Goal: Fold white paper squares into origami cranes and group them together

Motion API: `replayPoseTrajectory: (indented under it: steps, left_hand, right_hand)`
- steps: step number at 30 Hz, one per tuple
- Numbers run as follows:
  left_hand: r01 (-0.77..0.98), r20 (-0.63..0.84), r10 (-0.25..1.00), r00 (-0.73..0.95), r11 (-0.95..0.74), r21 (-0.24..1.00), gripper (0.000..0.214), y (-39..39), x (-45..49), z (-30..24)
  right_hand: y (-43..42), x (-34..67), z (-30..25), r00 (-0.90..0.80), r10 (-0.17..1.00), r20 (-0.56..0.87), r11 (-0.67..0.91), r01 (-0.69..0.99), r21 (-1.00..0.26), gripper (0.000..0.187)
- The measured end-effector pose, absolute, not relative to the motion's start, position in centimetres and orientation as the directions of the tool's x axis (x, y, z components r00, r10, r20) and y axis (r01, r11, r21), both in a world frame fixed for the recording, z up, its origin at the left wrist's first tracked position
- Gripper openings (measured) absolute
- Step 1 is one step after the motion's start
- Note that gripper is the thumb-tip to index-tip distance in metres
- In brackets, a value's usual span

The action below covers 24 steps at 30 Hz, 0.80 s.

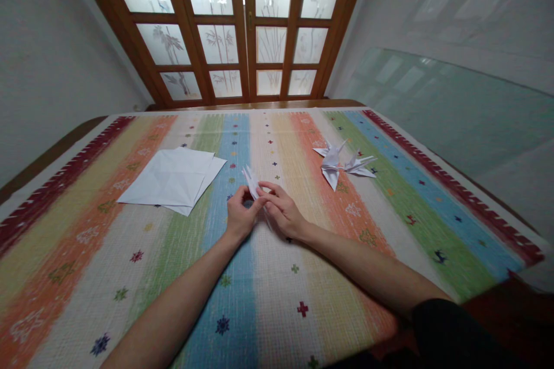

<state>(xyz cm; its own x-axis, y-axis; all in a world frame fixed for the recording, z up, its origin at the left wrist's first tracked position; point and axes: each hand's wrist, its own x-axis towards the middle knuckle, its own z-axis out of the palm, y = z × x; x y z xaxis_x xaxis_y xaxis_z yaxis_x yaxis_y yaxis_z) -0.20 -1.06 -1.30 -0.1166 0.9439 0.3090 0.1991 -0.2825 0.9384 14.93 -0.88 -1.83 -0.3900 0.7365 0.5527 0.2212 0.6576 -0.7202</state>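
Between my two hands, above the middle of the table, is a narrow piece of folded white paper [250, 180], its layered tips pointing up and away from me. My left hand [243, 212] pinches it from the left with thumb and fingers. On the other side my right hand [280, 209] grips the same paper, its fingers close to the left thumb. The lower part of the paper is mostly hidden by the fingers. To the right lie folded white paper cranes [332, 162], bunched together with wings and points sticking out.
Flat white paper sheets [173, 176] lie overlapping on the left. A striped, patterned tablecloth [298, 300] covers the table. Beyond the far edge stand wooden doors [249, 29] with frosted panes. A glass panel [454, 104] leans along the right wall.
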Motion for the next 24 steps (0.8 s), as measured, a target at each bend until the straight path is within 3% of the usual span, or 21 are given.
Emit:
replayPoseTrajectory:
  steps: [3,7,11,15,17,20,24]
  left_hand:
    - [0.056,0.203,0.961,-0.186,-0.196,0.979,0.031,-0.5,-0.4,-1.5]
    - [-0.071,0.115,0.971,-0.209,-0.132,0.989,0.030,0.1,-0.6,-1.8]
    - [-0.142,0.058,0.987,-0.148,-0.080,0.987,0.036,0.1,-0.4,-1.6]
    - [-0.220,0.025,0.996,-0.086,-0.043,0.975,0.053,-0.4,-0.1,-1.3]
    - [-0.203,0.054,0.995,-0.081,-0.070,0.977,0.050,-0.5,-0.1,-1.2]
    - [-0.103,0.161,0.983,-0.085,-0.169,0.980,0.026,-0.6,-0.2,-1.2]
    - [0.110,0.294,0.953,-0.077,-0.285,0.952,0.012,-0.5,-0.6,-1.1]
  right_hand:
    - [-1.0,15.0,-1.9,-0.421,0.693,0.585,0.708,0.246,-0.662,0.039]
    - [-0.4,15.5,-2.0,-0.322,0.742,0.588,0.669,0.299,-0.680,0.041]
    - [0.4,15.9,-2.4,-0.382,0.705,0.597,0.704,0.277,-0.654,0.036]
    - [0.8,16.0,-2.7,-0.371,0.734,0.568,0.663,0.213,-0.718,0.024]
    - [0.9,16.1,-2.7,-0.345,0.775,0.529,0.611,0.201,-0.765,0.017]
    - [1.2,16.2,-2.6,-0.303,0.841,0.448,0.509,0.163,-0.845,0.012]
    - [1.4,16.1,-2.7,-0.292,0.897,0.331,0.338,-0.027,-0.941,0.016]
